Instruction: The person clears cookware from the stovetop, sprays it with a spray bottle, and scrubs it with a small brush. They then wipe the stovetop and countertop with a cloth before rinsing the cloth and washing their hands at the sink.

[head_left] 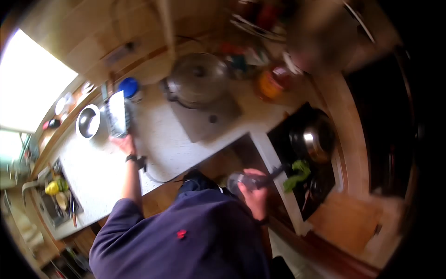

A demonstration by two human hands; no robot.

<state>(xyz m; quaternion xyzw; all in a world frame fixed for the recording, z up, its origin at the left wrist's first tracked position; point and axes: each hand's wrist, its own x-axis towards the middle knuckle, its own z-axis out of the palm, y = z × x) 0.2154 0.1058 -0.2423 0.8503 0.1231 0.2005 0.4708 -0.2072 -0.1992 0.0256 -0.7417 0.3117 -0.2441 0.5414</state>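
My left hand (123, 145) is closed on the near end of a dark rectangular container (110, 122) on the counter; its top shines white with glare. Beside it, to the left, stands a white-rimmed bowl (88, 122). A blue-lidded jar (129, 87) is just beyond the container. My right hand (255, 197), blurred, is wrapped around a clear cup-like vessel (236, 182), held in front of the counter edge. Its contents cannot be made out. Close to that hand, a dark handle (278, 170) reaches toward green leaves (298, 176) over the stove.
A lidded pot (197, 79) sits on a portable cooker (209, 121). To the right, a shiny pot (313, 139) rests on the black stove (283, 132). A jar with orange contents (269, 83) stands behind. The sink (55, 209) is far left; a wooden board (346, 223) lies right.
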